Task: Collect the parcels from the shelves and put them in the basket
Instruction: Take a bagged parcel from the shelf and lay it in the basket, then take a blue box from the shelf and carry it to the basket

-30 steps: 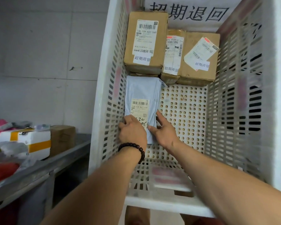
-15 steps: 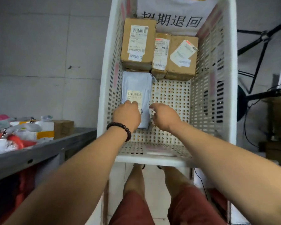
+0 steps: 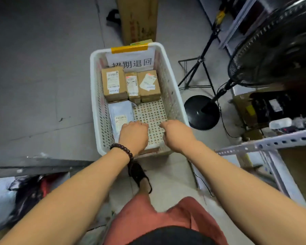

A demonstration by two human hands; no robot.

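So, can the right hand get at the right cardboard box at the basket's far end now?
Probably yes. The right hand seems to hold nothing and is over the near end of the basket; only bare perforated floor lies between it and the right cardboard box, and the basket is open on top.

L hand (image 3: pixel 133 134) & R hand (image 3: pixel 177 134) are hanging, fingers curled, over white basket (image 3: pixel 173 96) w/ grey bag (image 3: pixel 120 110) & 3 boxes (image 3: pixel 114 84) lying inside.

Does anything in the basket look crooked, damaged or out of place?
Nothing serious. The three cardboard boxes sit in a tidy row at the far end, and the grey mailer bag lies flat by the left wall. Only the right box's label is stuck on crooked.
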